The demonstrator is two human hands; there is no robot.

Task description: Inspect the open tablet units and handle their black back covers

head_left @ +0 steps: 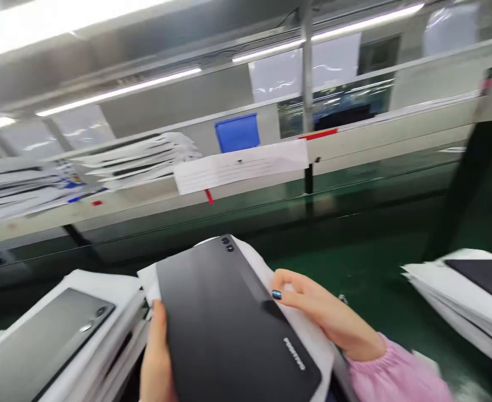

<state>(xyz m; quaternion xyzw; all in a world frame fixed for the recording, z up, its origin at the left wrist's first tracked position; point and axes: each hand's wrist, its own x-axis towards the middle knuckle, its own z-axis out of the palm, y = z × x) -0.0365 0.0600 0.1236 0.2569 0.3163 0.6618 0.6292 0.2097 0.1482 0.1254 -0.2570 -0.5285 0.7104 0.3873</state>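
A dark grey tablet (229, 312) lies back side up in front of me, tilted, with two camera rings at its top corner and pale lettering along one edge. White wrapping sheet (256, 259) sticks out from under it on both sides. My left hand (157, 357) is wrapped round the left edge, thumb along the side, its other fingers hidden beneath. On the right edge, my right hand (313, 307) has thumb and forefinger closed on the white sheet beside the tablet. What the right hand's other fingers touch is hidden.
A stack topped by a grey tablet (57, 335) on white sheets stands at the left. Another stack of white sheets (442, 287) with a dark panel is at the right. Behind, a shelf holds layered white packs (145, 159), a blue bin (238, 134) and a paper label (241, 167).
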